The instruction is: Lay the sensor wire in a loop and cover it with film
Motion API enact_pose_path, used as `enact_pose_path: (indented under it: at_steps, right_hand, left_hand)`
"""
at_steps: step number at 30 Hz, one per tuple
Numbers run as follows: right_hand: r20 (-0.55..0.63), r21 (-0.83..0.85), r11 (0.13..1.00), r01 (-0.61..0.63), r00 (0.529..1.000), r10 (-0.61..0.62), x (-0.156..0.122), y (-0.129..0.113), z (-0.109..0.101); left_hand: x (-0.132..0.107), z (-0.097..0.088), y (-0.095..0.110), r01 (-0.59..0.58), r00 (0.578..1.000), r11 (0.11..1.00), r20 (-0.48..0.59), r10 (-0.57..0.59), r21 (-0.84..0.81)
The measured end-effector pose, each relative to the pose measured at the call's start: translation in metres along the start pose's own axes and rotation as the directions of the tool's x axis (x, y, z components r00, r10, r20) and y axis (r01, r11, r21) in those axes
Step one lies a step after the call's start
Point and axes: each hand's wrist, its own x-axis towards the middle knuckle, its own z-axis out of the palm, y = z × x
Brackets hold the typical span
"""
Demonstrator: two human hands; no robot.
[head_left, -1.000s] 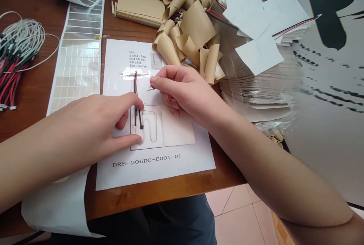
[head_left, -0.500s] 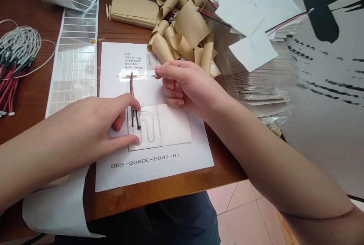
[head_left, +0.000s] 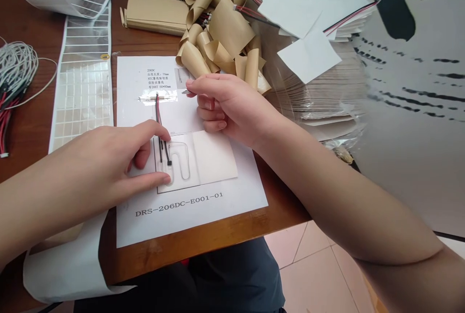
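Observation:
My left hand [head_left: 119, 158] lies flat-pressed on a pale foil-backed sheet [head_left: 214, 156], its fingers spread. The index fingertip rests on a black and red wire pair [head_left: 158, 114], and the thumb sits at the sheet's lower edge. A U-shaped outline [head_left: 179, 160] shows through the sheet, partly under the wire ends. My right hand [head_left: 221, 104] hovers above the paper, fingers curled. Between its fingertips it pinches a small pointed silver scrap [head_left: 186, 92]. Most of that scrap is hidden by the fingers.
The sheet lies on a printed paper drawing [head_left: 192, 211] on a wooden table [head_left: 218, 240]. Curled brown paper strips [head_left: 228, 29], stacked white squares with wires [head_left: 308, 56], a foil-square strip [head_left: 82, 85] and a wire bundle [head_left: 14, 75] surround it.
My right hand has moved up the paper, bringing the silver scrap level with the tape strip. My left hand stays on the wires. The whole view has shifted slightly left.

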Motion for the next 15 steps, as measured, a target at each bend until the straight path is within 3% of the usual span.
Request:
enact_pose_path:
  at_steps: [5,15]
  right_hand:
    - [0.021,-0.008,1.0,0.02,1.0,-0.02,-0.001,0.001,-0.001]
    - [0.064,-0.081,0.995,0.054,0.997,-0.049,-0.008,0.001,-0.001]
  left_hand:
    - [-0.001,-0.007,0.012,0.049,0.995,0.999,0.09,-0.05,0.005]
    - [-0.003,-0.01,0.016,0.054,0.994,0.997,0.096,-0.059,0.049]
